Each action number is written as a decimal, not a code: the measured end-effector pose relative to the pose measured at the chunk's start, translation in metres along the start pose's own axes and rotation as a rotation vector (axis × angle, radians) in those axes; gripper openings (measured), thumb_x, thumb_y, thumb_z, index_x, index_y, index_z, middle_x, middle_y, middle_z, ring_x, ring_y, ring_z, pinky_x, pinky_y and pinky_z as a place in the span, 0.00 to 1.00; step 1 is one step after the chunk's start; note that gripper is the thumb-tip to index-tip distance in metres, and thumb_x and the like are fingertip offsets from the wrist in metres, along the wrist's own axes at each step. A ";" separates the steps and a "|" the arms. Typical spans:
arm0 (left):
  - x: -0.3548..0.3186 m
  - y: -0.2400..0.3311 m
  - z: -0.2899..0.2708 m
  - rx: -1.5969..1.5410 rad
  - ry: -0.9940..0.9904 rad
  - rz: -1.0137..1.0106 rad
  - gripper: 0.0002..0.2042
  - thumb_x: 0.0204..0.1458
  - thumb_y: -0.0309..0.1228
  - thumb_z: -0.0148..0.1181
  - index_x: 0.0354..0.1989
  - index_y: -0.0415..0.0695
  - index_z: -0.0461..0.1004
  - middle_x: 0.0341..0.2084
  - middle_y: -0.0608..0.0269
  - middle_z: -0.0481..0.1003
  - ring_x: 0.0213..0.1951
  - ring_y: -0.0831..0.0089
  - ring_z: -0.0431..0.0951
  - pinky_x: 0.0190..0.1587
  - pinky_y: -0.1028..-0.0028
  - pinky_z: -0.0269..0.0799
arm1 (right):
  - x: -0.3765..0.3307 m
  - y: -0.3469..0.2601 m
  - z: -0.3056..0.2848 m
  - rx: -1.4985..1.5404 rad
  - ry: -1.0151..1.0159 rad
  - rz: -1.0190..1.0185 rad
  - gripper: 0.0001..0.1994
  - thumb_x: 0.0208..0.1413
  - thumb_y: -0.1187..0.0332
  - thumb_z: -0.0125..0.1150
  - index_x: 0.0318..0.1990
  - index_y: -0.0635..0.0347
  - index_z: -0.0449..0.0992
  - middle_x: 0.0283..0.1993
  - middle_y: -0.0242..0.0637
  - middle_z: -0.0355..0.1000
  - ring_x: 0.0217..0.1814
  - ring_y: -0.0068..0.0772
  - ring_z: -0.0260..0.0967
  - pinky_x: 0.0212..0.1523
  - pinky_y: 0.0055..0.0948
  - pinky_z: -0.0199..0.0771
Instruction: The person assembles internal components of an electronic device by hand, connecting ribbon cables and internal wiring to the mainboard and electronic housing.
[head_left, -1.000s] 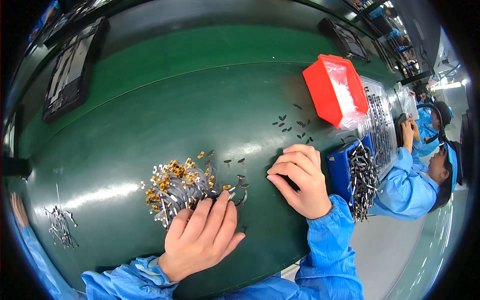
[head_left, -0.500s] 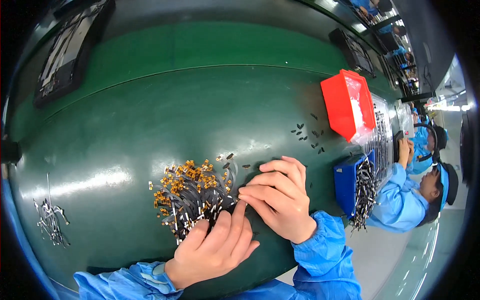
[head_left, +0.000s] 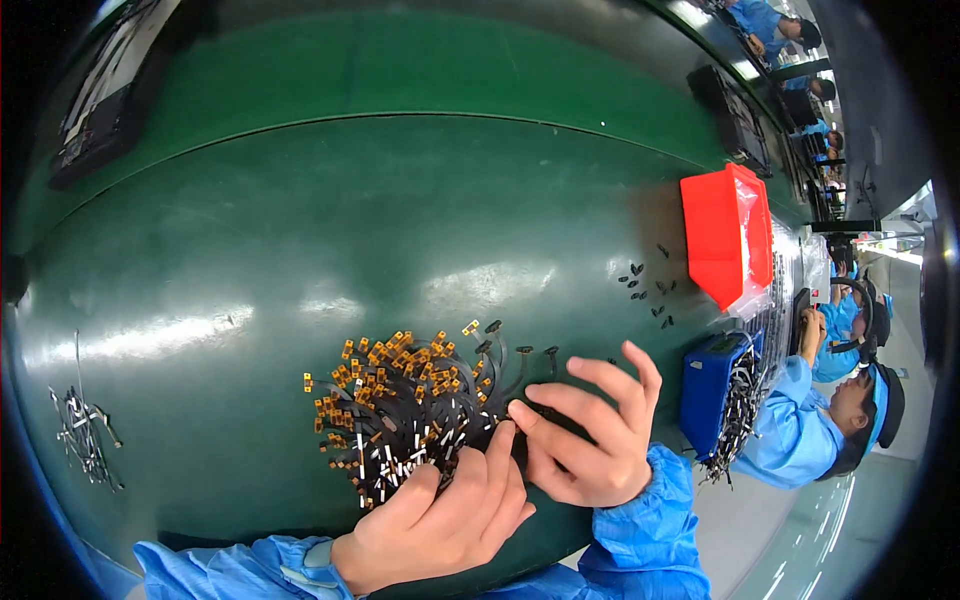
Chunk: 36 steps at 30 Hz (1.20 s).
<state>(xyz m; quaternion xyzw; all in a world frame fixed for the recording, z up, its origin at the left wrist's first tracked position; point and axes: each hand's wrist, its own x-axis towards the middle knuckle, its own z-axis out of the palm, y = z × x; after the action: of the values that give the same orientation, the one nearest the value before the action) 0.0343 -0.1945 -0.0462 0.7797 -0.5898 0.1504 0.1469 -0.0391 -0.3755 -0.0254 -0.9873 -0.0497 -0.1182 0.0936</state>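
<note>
A dense heap of thin black flex cables (head_left: 410, 400) with gold-coloured square ends and white tips lies on the green table before me. My left hand (head_left: 445, 515) rests against the heap's near side, fingers bent and close together; what its fingertips hold is hidden. Opposite it, my right hand (head_left: 595, 435) has thumb and index finger brought in at the heap's right edge, where a curved cable runs under the fingertips. Its other fingers are raised and spread. Next to them several cable ends carry small black pieces (head_left: 525, 350) and stick out from the heap.
Loose black pieces (head_left: 637, 283) lie near a red bin (head_left: 725, 235) at the right. A blue bin (head_left: 705, 395) below it overflows with cables. A small cable bunch (head_left: 85, 435) sits far left; black trays (head_left: 105, 110) stand at the back. Co-workers (head_left: 800, 430) sit at right.
Both hands have shifted slightly right, and the right hand's fingers have spread. More cable ends with black pieces now show at the heap's right edge. The whole view has shifted a little.
</note>
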 end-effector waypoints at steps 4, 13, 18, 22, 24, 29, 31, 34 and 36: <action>-0.001 0.000 -0.001 0.006 -0.012 -0.010 0.14 0.56 0.46 0.50 0.34 0.50 0.77 0.42 0.70 0.80 0.37 0.76 0.73 0.36 0.74 0.63 | 0.010 0.007 -0.004 0.125 -0.052 0.044 0.16 0.37 0.66 0.66 0.39 0.48 0.83 0.43 0.22 0.74 0.54 0.33 0.69 0.64 0.54 0.53; 0.000 -0.004 -0.005 -0.111 0.121 -0.049 0.09 0.38 0.29 0.60 0.30 0.48 0.79 0.38 0.71 0.79 0.36 0.73 0.72 0.36 0.73 0.64 | -0.003 0.020 -0.012 0.356 0.115 -0.024 0.18 0.32 0.73 0.69 0.38 0.53 0.84 0.38 0.25 0.74 0.47 0.35 0.68 0.47 0.39 0.66; 0.006 -0.020 -0.004 -0.156 0.087 -0.165 0.14 0.38 0.27 0.59 0.37 0.46 0.80 0.40 0.71 0.78 0.37 0.72 0.72 0.37 0.72 0.63 | -0.002 0.016 0.003 0.320 0.070 -0.056 0.14 0.35 0.69 0.74 0.35 0.52 0.83 0.37 0.24 0.74 0.47 0.34 0.67 0.46 0.37 0.64; 0.007 -0.020 -0.003 -0.134 0.075 -0.170 0.12 0.41 0.29 0.59 0.37 0.48 0.80 0.41 0.73 0.78 0.37 0.75 0.73 0.37 0.75 0.63 | -0.001 0.016 0.008 0.338 0.090 -0.086 0.14 0.36 0.70 0.74 0.35 0.52 0.83 0.37 0.25 0.74 0.46 0.34 0.68 0.46 0.37 0.64; 0.007 -0.022 -0.002 -0.140 0.087 -0.160 0.12 0.41 0.29 0.59 0.37 0.48 0.80 0.41 0.73 0.78 0.37 0.75 0.73 0.37 0.75 0.63 | 0.000 0.019 0.004 0.406 0.073 -0.038 0.13 0.36 0.70 0.73 0.35 0.52 0.83 0.36 0.26 0.74 0.45 0.33 0.68 0.44 0.36 0.65; 0.003 -0.021 -0.001 -0.136 0.135 -0.126 0.11 0.41 0.29 0.59 0.36 0.48 0.80 0.40 0.73 0.78 0.37 0.75 0.73 0.36 0.74 0.63 | 0.000 0.031 -0.001 0.349 0.107 -0.134 0.13 0.40 0.71 0.70 0.38 0.52 0.82 0.39 0.25 0.73 0.47 0.31 0.69 0.44 0.32 0.66; 0.003 -0.021 0.000 -0.151 0.112 -0.155 0.10 0.42 0.29 0.59 0.35 0.48 0.80 0.40 0.73 0.78 0.38 0.75 0.73 0.37 0.74 0.63 | 0.002 0.027 0.003 0.400 0.033 -0.173 0.13 0.41 0.71 0.70 0.38 0.52 0.82 0.39 0.25 0.73 0.47 0.31 0.69 0.43 0.32 0.66; 0.003 -0.021 0.001 -0.161 0.122 -0.140 0.10 0.41 0.30 0.61 0.34 0.49 0.80 0.39 0.73 0.78 0.38 0.76 0.73 0.37 0.74 0.63 | 0.000 0.025 0.007 0.420 0.041 -0.156 0.12 0.41 0.71 0.70 0.37 0.53 0.82 0.39 0.27 0.73 0.47 0.32 0.69 0.43 0.32 0.67; 0.002 -0.019 0.000 -0.158 0.144 -0.093 0.09 0.41 0.30 0.61 0.33 0.49 0.79 0.38 0.73 0.78 0.37 0.76 0.73 0.37 0.75 0.63 | 0.000 0.027 0.001 0.426 0.083 -0.130 0.12 0.40 0.72 0.71 0.37 0.55 0.82 0.39 0.30 0.73 0.45 0.34 0.70 0.42 0.32 0.69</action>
<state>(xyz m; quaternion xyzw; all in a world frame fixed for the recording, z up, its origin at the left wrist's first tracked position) 0.0534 -0.1915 -0.0464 0.7793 -0.5511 0.1520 0.2566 -0.0359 -0.4012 -0.0313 -0.9343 -0.1331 -0.1515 0.2939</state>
